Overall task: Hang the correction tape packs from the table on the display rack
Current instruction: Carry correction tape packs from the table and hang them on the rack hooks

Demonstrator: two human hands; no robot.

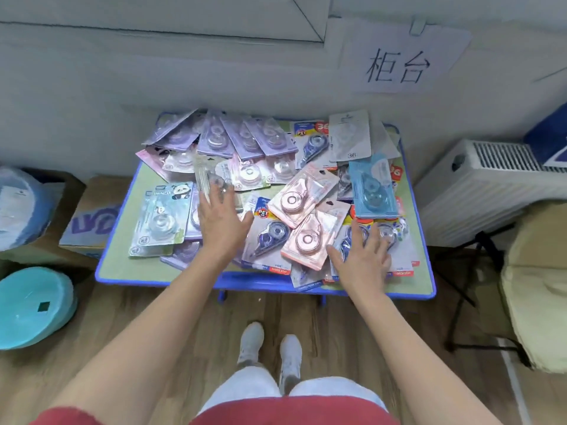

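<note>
Head camera: I stand over a low surface [122,265] heaped with correction tape packs [245,139], at the pick-up step, with none lifted yet. From the left, a panda pack [162,219] lies just beside my left hand [221,223], which is spread flat over the pile, fingers straight, gripping nothing. Two pink packs [303,216] lie to its right. My right hand [365,260], also spread and empty, rests on packs at the near edge. The rack is out of view; next, I judge, I must pinch one pack free and carry it there.
</note>
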